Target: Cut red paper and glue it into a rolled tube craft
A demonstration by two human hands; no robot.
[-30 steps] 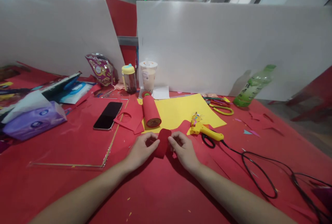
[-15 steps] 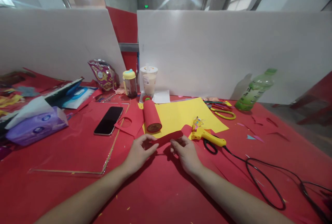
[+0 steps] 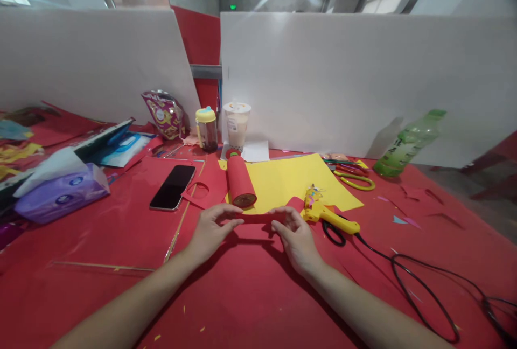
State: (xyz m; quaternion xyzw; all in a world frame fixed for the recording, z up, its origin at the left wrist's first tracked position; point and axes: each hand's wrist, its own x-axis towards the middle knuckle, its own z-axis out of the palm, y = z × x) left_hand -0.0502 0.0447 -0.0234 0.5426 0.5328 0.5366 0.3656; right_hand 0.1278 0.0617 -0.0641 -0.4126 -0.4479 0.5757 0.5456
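Between my hands stretches a narrow red paper strip (image 3: 257, 218), held just above the red tabletop. My left hand (image 3: 214, 230) pinches its left end between thumb and fingers. At the other end, the fingers of my right hand (image 3: 294, 236) are closed on the strip. Just beyond lies a bottle-shaped roll wrapped in red paper (image 3: 241, 179), its round base toward me and a green tip at its far end. It rests partly on a yellow paper sheet (image 3: 291, 176). Close to my right hand is a yellow glue gun (image 3: 333, 220).
A phone (image 3: 173, 187) and a purple tissue pack (image 3: 64, 193) lie on the left. At the back stand a yellow-lidded bottle (image 3: 207, 131) and a drink cup (image 3: 237, 125). Yellow-handled scissors (image 3: 355, 181) and a green bottle (image 3: 407, 144) are at right, with a black cable (image 3: 424, 295) looping nearer.
The red strip has gone from slanted, right end raised, to nearly level and edge-on. My hands have moved slightly apart, and the view has shifted a little left.
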